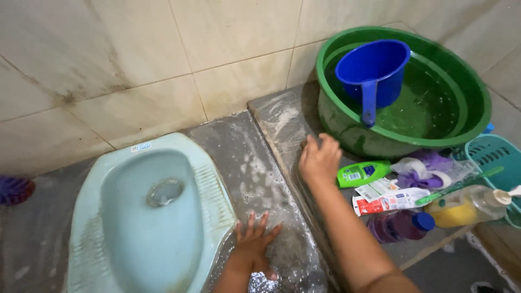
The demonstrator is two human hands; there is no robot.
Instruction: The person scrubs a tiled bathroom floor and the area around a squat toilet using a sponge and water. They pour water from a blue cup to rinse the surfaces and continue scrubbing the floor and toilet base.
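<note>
Right hand [320,158] sits curled on the wet raised ledge [282,116], just in front of the green basin [347,116]. Grip looks closed over something small; can't tell what. Ledge's long axis runs from the wall toward the camera, passing under that hand. Left hand [254,244] is lower and farther from the basin, fingers spread, palm flat on the soapy floor [255,173], holding nothing. Squat toilet [152,217] lies left of it. Blue scoop [374,70] floats in the basin; green bottle [362,173] lies just right of the right hand.
</note>
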